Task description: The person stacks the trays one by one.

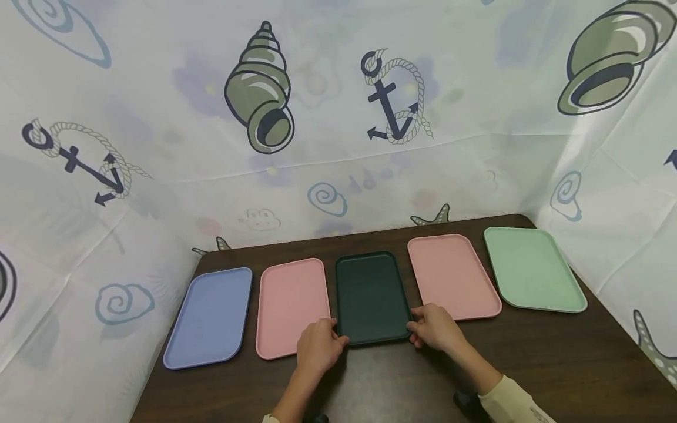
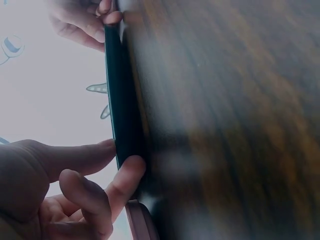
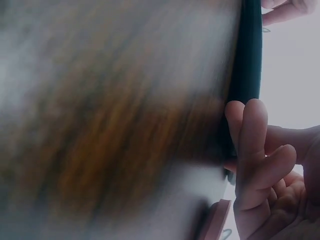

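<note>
A dark green tray (image 1: 373,298) lies on the brown table between two pink trays. My left hand (image 1: 319,348) pinches its near left corner; in the left wrist view the thumb of that hand (image 2: 75,190) is at the rim of the green tray (image 2: 122,100) and a finger is at its outer side. My right hand (image 1: 435,329) holds the near right corner. The right wrist view shows this hand (image 3: 270,175) with its fingertips against the side of the green tray (image 3: 247,60).
A pink tray (image 1: 293,302) and a blue tray (image 1: 211,317) lie to the left. Another pink tray (image 1: 455,276) and a light green tray (image 1: 534,267) lie to the right. A patterned cloth (image 1: 338,106) hangs behind and beside the table (image 1: 529,364).
</note>
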`<action>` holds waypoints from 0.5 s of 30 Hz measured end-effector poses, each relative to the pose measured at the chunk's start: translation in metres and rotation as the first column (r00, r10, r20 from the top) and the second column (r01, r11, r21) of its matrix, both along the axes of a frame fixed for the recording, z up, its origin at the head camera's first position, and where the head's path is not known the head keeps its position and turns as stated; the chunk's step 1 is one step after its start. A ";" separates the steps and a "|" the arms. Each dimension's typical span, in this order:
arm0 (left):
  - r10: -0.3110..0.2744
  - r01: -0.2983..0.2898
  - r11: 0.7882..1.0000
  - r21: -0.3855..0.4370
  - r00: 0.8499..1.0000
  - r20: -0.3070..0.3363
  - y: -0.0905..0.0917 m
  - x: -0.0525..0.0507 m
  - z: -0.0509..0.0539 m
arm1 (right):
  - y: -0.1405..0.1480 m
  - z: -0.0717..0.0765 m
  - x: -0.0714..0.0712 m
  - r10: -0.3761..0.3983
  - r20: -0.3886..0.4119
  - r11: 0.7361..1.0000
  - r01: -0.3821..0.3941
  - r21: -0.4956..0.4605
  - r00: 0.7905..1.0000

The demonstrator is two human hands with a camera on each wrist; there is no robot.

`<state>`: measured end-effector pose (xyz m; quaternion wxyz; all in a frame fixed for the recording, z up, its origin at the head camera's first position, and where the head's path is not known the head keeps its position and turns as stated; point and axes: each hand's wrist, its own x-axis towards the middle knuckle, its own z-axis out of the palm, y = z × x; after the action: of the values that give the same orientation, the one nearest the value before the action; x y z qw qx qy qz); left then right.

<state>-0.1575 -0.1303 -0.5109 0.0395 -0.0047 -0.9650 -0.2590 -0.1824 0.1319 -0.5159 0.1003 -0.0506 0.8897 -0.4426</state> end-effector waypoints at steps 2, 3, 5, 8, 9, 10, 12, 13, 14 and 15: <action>0.002 -0.002 1.000 -0.001 1.000 -0.004 0.001 0.000 0.000 | -0.001 -0.001 -0.001 -0.004 -0.003 1.000 0.004 0.010 1.000; 0.003 -0.003 1.000 -0.002 1.000 -0.008 0.001 0.000 0.000 | -0.001 -0.002 -0.002 -0.005 -0.008 1.000 0.005 0.013 1.000; 0.004 -0.005 1.000 -0.006 1.000 -0.017 0.003 0.000 0.000 | -0.001 -0.003 -0.003 -0.008 -0.013 1.000 0.008 0.027 1.000; 0.005 -0.005 1.000 -0.013 1.000 -0.021 0.004 -0.001 0.000 | -0.001 -0.003 -0.006 -0.006 -0.007 0.999 0.006 0.041 1.000; 0.005 -0.006 1.000 -0.015 1.000 -0.020 0.004 -0.001 0.000 | 0.000 -0.003 -0.007 -0.005 -0.003 0.999 0.005 0.045 1.000; 0.006 -0.006 1.000 -0.017 1.000 -0.019 0.004 -0.001 0.000 | 0.000 -0.003 -0.008 -0.004 0.004 0.999 0.004 0.049 1.000; 0.006 -0.006 1.000 -0.020 1.000 -0.017 0.004 -0.002 0.000 | 0.000 -0.003 -0.008 0.000 0.012 0.999 -0.001 0.051 1.000; 0.006 -0.007 1.000 -0.022 1.000 -0.016 0.005 -0.002 -0.001 | -0.001 -0.002 -0.008 0.002 0.014 0.999 -0.002 0.052 1.000; 0.006 -0.006 1.000 -0.023 1.000 -0.017 0.005 -0.002 -0.001 | -0.001 -0.002 -0.008 0.004 0.015 0.998 -0.005 0.055 1.000; 0.004 -0.005 1.000 -0.025 1.000 -0.019 0.005 -0.002 -0.001 | -0.001 -0.001 -0.008 0.007 0.014 0.998 -0.007 0.055 1.000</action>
<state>-0.1593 -0.1257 -0.5122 0.0492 -0.0055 -0.9677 -0.2470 -0.1900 0.1312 -0.5173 0.1093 -0.0479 0.9006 -0.4180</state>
